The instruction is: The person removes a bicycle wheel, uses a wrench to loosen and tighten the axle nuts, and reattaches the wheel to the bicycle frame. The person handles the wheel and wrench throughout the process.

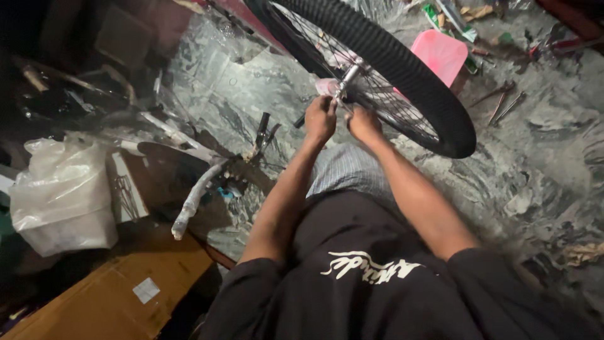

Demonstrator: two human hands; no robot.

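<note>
A bicycle wheel with a black knobby tyre (402,69) and thin spokes stands upright in front of me on the marbled floor. Its silver hub axle (347,77) points down toward my hands. My left hand (321,118) is closed around a dark tool handle (299,121) that sticks out to the left just below the axle. My right hand (364,123) sits beside it, fingers closed at the lower end of the axle against the spokes. The two hands almost touch. What the fingertips grip is hidden.
A pink plastic piece (441,54) lies behind the wheel. Metal hand tools (501,101) lie on the floor at the right. To the left are a wrapped bicycle frame tube (195,196), a white plastic bag (60,195) and a cardboard box (113,296).
</note>
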